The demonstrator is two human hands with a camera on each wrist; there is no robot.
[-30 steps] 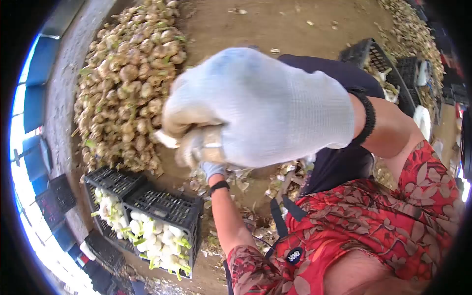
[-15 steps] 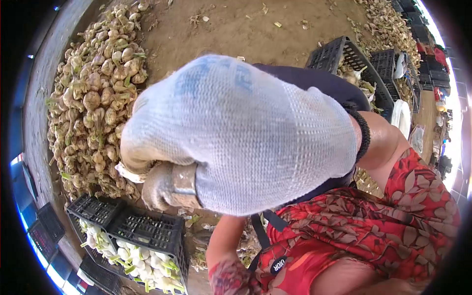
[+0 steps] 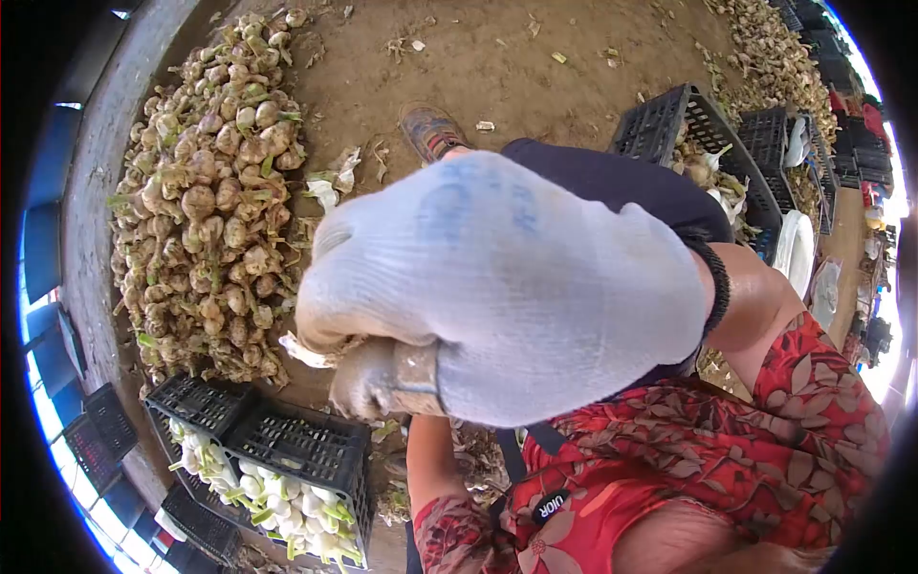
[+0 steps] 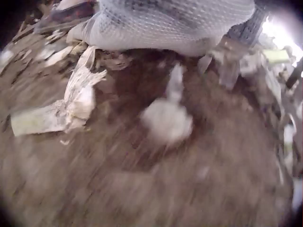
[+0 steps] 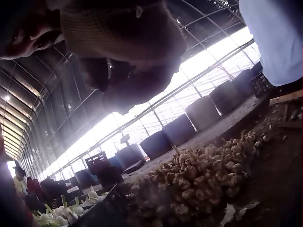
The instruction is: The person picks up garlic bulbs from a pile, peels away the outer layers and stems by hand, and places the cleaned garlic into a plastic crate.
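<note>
My gloved right hand (image 3: 507, 287) fills the middle of the head view, its fingers curled with a whitish papery piece (image 3: 308, 352) poking out from them. A brownish band (image 3: 416, 368) wraps the thumb. The same hand (image 5: 123, 42) is a dark shape at the top of the right wrist view. In the head view my left forearm (image 3: 432, 454) runs up behind the right hand, which hides the left one. The left wrist view shows part of my left glove (image 4: 165, 26), its fingers unclear, above a blurred white bulb (image 4: 166, 122) with a short stem.
A heap of garlic (image 3: 206, 210) lies on the left. Black crates (image 3: 296, 445) with white trimmed bulbs (image 3: 296, 507) stand below it. Another black crate (image 3: 660, 124) is at the right beside my leg. Peel scraps (image 4: 52, 118) litter the soil.
The left glove, partly visible a second ago in the head view, is now hidden behind the right hand. The right hand appears larger and lower than then; its fingers remain curled round the papery piece.
</note>
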